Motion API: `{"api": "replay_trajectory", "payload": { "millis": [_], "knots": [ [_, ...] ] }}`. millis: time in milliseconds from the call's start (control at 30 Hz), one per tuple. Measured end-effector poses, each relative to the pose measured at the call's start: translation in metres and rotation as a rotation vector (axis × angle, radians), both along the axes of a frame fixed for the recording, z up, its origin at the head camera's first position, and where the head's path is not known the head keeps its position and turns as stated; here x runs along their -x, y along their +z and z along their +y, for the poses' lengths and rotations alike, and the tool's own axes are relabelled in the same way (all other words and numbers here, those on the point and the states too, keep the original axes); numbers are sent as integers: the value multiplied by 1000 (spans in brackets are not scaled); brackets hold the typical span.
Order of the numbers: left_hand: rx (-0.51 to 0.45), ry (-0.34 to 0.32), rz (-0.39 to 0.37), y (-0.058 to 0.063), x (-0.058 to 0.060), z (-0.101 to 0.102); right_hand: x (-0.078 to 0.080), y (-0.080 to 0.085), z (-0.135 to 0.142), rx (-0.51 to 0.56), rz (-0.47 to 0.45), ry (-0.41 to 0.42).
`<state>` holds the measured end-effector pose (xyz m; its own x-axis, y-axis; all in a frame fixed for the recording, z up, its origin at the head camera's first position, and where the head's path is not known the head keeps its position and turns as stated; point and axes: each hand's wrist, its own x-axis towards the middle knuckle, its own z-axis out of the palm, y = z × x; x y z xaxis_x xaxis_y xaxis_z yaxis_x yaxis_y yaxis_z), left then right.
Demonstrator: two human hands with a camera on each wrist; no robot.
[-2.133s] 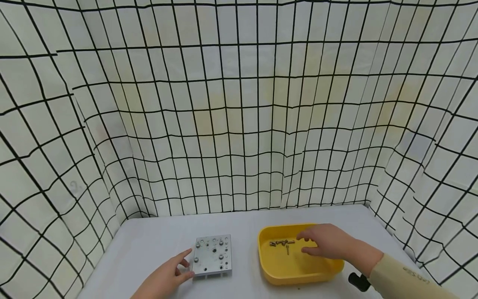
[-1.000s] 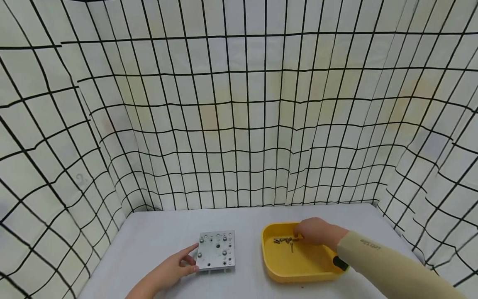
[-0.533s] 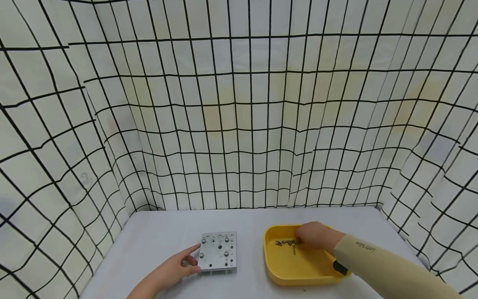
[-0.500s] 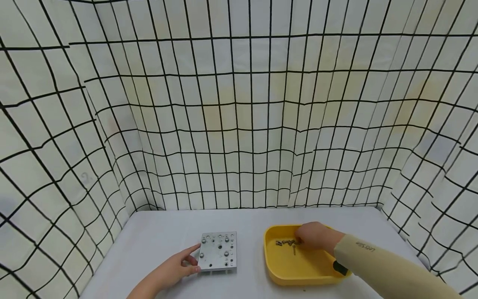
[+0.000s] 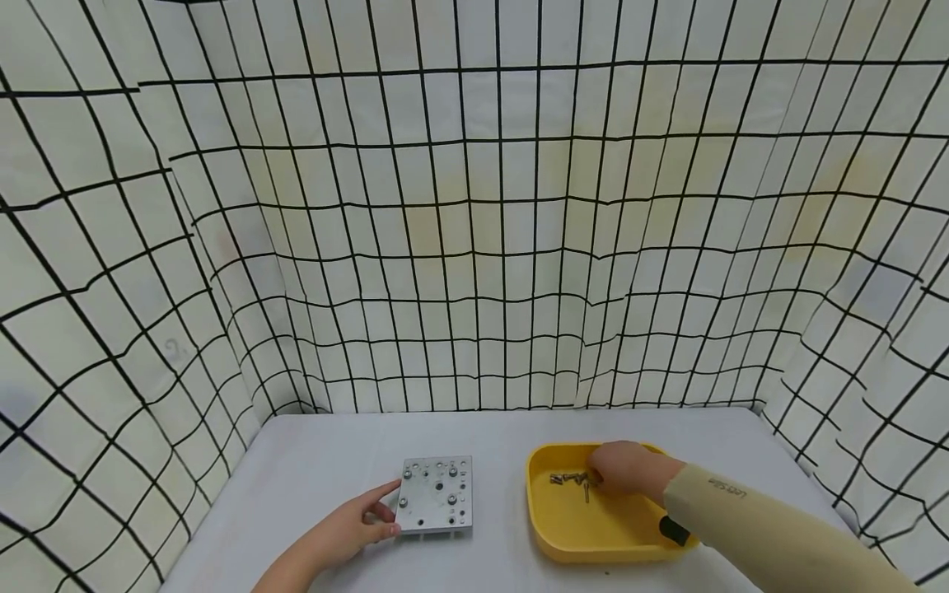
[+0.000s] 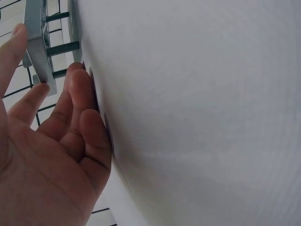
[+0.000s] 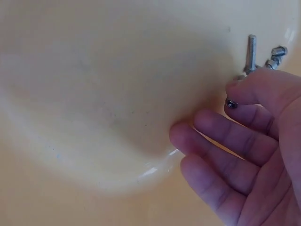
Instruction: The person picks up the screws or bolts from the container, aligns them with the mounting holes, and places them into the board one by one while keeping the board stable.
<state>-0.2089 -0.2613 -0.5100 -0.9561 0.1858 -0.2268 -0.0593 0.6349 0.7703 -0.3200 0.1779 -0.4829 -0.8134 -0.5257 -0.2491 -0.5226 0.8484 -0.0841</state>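
Note:
My left hand (image 5: 344, 531) steadies the left edge of a square metal plate (image 5: 426, 498), its thumb and a finger at two points along that edge. Holes and several bolt heads show on the plate's top. From its underside, threaded bolt shanks (image 6: 63, 48) stick out in the left wrist view. My right hand (image 5: 626, 467) is down inside a yellow tray (image 5: 593, 539). Between its thumb and index finger it pinches a small bolt, whose head (image 7: 231, 104) shows in the right wrist view. Several loose bolts (image 5: 567, 478) lie beside those fingertips.
A white-covered table (image 5: 326, 445) carries the plate and the tray. White walls (image 5: 511, 247) with a black grid stand behind and at both sides. One bolt (image 5: 586, 492) lies apart from the pile, toward the tray's front.
From hovering over the tray with spread fingers, my right hand has gone down to the bolts and closed its fingertips there. The left hand keeps its place at the plate. The head view has shifted slightly.

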Motion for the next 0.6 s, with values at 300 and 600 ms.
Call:
{"api": "replay_trajectory", "payload": {
  "millis": [300, 600],
  "knots": [
    [5, 3, -22, -1, -1, 0, -7, 15, 5, 124, -79, -117],
    [15, -12, -13, -1, 1, -3, -5, 19, 20, 371, -202, -150]
  ]
}}
